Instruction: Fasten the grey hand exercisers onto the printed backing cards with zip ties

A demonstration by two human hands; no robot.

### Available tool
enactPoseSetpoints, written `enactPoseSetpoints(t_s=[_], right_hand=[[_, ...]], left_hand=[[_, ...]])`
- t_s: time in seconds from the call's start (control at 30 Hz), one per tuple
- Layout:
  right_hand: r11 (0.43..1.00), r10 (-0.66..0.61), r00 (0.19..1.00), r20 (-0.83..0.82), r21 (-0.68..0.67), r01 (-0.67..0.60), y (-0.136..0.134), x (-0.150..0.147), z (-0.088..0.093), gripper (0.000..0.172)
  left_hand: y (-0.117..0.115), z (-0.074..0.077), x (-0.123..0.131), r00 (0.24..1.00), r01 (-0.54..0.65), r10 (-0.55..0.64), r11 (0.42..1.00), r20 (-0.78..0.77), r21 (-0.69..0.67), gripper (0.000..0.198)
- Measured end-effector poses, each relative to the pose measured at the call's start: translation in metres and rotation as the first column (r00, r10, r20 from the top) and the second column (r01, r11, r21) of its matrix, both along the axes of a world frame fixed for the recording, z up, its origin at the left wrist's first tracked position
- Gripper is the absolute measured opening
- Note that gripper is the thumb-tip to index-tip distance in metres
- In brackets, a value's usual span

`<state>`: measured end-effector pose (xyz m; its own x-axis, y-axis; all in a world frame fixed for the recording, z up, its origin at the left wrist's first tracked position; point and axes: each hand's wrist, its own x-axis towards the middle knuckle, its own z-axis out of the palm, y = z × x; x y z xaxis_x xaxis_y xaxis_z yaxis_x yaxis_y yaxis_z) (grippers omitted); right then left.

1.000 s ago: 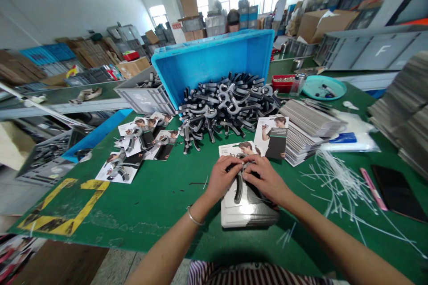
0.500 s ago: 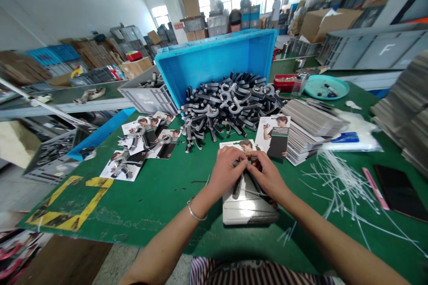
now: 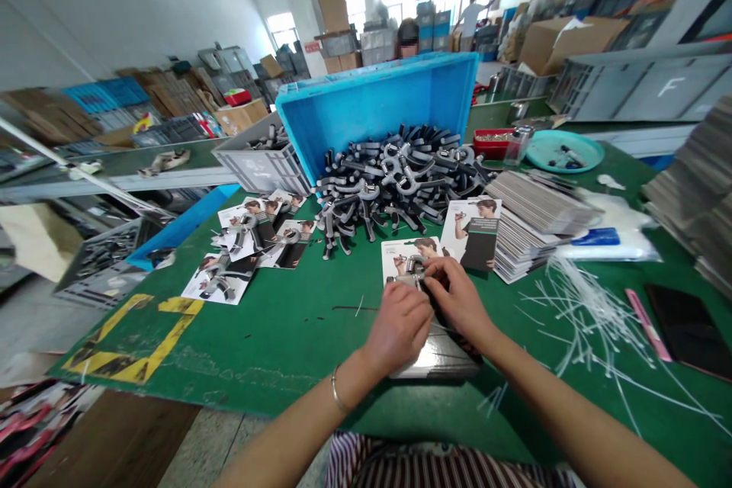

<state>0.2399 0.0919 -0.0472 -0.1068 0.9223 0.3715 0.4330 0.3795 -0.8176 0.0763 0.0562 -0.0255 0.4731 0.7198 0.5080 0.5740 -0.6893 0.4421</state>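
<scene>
My left hand (image 3: 400, 326) and my right hand (image 3: 457, 297) are closed together over a hand gripper (image 3: 412, 270) that lies on the top printed card (image 3: 400, 255) of a small stack (image 3: 443, 357) on the green table (image 3: 274, 328). Both hands pinch at the gripper's metal spring end. My left hand covers most of the gripper's handles. A bracelet (image 3: 336, 390) circles my left wrist.
A tipped blue crate (image 3: 371, 103) spills a pile of grey hand grippers (image 3: 394, 179). Finished cards with grippers (image 3: 240, 252) lie at the left. Card stacks (image 3: 531, 217) and white plastic ties (image 3: 577, 305) are at the right, with a phone (image 3: 689, 332) and pink pen (image 3: 643, 324).
My left hand slid down and toward me over the gripper's handles. My right hand stayed at the spring end. The view shifted slightly to the left.
</scene>
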Motion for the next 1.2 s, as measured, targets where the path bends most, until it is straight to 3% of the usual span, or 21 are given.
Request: enactPoseSetpoints(t_s=[0.07, 0.1, 0.17, 0.23, 0.3, 0.43, 0.53, 0.67, 0.87, 1.2], right_hand=[[1.000, 0.011, 1.000, 0.015, 0.008, -0.011, 0.002, 0.001, 0.000, 0.004], [1.000, 0.018, 0.999, 0.028, 0.010, -0.019, 0.003, 0.002, 0.001, 0.004], [0.999, 0.043, 0.996, 0.073, 0.023, -0.045, 0.001, 0.005, 0.006, 0.004], [0.994, 0.088, 0.982, 0.170, 0.051, -0.098, -0.007, 0.009, 0.014, 0.005], [0.980, 0.153, 0.935, 0.320, 0.072, -0.185, -0.021, 0.011, 0.025, 0.006], [0.948, 0.215, 0.772, 0.598, 0.064, -0.313, -0.047, 0.002, 0.038, 0.013], [0.942, 0.199, 0.706, 0.679, 0.067, -0.329, -0.052, -0.012, 0.041, 0.013], [0.933, 0.274, 0.735, 0.620, 0.013, -0.359, -0.049, -0.020, 0.042, 0.012], [0.895, 0.445, 0.840, 0.312, -0.191, -0.403, -0.044, -0.004, 0.039, 0.009], [0.926, 0.359, 0.925, 0.121, -0.168, -0.338, -0.032, -0.014, 0.036, 0.012]], left_hand=[[-0.008, -0.004, 0.001, 0.981, 0.083, -0.074, 0.996, -0.179, 0.043, 0.017], [-0.012, -0.005, 0.001, 0.975, 0.060, -0.048, 0.997, -0.218, 0.049, 0.015], [-0.021, -0.005, -0.002, 0.972, -0.110, 0.115, 0.993, -0.203, 0.037, 0.018], [-0.028, -0.005, -0.007, 0.936, -0.321, 0.314, 0.947, -0.160, -0.018, 0.047], [-0.033, -0.005, -0.013, 0.899, -0.428, 0.411, 0.898, -0.154, -0.104, 0.058], [-0.034, -0.008, -0.021, 0.915, -0.399, 0.371, 0.891, -0.156, -0.218, 0.024], [-0.031, -0.011, -0.024, 0.923, -0.384, 0.374, 0.890, -0.088, -0.246, 0.013], [-0.038, -0.012, -0.030, 0.910, -0.379, 0.411, 0.873, 0.046, -0.308, 0.016], [-0.061, -0.009, -0.051, 0.923, -0.338, 0.381, 0.869, 0.054, -0.361, 0.029], [-0.021, -0.016, -0.088, 0.942, -0.276, 0.334, 0.832, 0.038, -0.481, 0.013]])
